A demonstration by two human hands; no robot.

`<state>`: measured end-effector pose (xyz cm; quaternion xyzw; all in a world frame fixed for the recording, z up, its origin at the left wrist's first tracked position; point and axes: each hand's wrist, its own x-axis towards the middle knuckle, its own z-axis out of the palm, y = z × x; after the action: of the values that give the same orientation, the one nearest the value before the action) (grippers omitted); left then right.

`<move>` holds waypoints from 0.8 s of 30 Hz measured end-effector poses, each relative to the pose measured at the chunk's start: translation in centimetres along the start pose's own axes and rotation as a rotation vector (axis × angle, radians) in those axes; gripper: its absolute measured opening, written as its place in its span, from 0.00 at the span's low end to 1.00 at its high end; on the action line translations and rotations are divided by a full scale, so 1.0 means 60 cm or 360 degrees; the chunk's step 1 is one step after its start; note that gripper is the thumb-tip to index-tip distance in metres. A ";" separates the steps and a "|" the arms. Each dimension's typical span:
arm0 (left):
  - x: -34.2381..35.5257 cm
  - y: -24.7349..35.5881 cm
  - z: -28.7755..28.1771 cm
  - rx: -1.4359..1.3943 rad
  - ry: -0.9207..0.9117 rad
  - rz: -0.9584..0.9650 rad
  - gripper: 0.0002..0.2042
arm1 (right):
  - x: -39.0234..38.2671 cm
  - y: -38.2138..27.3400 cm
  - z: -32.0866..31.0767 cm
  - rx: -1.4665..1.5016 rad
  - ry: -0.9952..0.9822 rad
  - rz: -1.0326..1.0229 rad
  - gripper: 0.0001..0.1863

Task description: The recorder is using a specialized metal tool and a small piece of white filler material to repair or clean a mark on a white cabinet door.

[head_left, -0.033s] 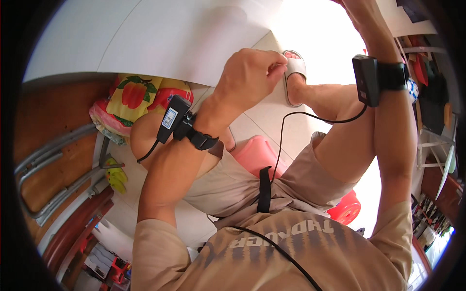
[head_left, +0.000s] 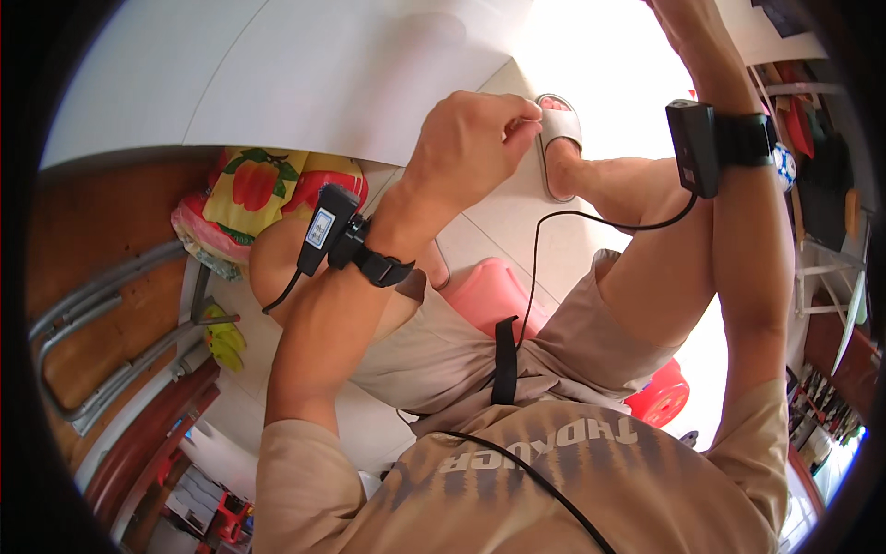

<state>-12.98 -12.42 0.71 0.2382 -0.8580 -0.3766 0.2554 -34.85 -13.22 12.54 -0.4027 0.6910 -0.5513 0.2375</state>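
The left hand (head_left: 471, 148) is curled into a loose fist, with thumb and forefinger pressed together at the near edge of the white sheet (head_left: 305, 74); whether they pinch the edge itself or some small item cannot be told, as the fingertips hide it. The grip suits holding a thin edge steady. The right hand is out of view past the upper rim; only its forearm (head_left: 748, 240) shows, raised to the right of the sheet, so its state cannot be told. Each wrist carries a black sensor on a strap, the left one (head_left: 323, 231) below the sheet, the right one (head_left: 697, 148) to the right of it; a black cable (head_left: 554, 222) runs from the right sensor down to the person's lap. The sheet lies flat across the upper field, above the knees. Below its right corner a foot in a grey sandal (head_left: 558, 138) rests on the tiled floor (head_left: 498, 222). A pink stool (head_left: 489, 291) sits below the sheet under the person. A fruit-print cloth (head_left: 268, 185) lies just below the sheet's left part, and a folded chair (head_left: 111, 314) lies farther left of it.
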 end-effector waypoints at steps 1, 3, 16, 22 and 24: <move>0.001 -0.001 -0.005 -0.0015 0.0012 -0.0076 0.07 | 0.001 0.004 -0.006 0.0003 0.0017 0.0006 0.18; 0.002 0.004 -0.008 -0.0043 0.0008 -0.0101 0.07 | 0.002 0.010 -0.024 0.0101 0.0036 -0.0105 0.18; 0.038 -0.014 -0.064 -0.0243 0.0607 -0.0228 0.09 | 0.036 0.027 -0.037 0.0044 0.0016 -0.0271 0.21; 0.051 -0.001 -0.081 -0.0173 0.0895 -0.0404 0.10 | 0.039 0.041 -0.032 0.0125 -0.0075 -0.0272 0.18; 0.054 0.004 -0.075 -0.0181 0.0848 -0.0361 0.10 | 0.056 0.053 -0.042 0.0167 0.0060 -0.0279 0.18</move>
<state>-12.68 -16.56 4.37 0.4083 -0.7062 -0.3745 0.4409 -39.62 -14.31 10.57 -0.4382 0.6276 -0.6128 0.1963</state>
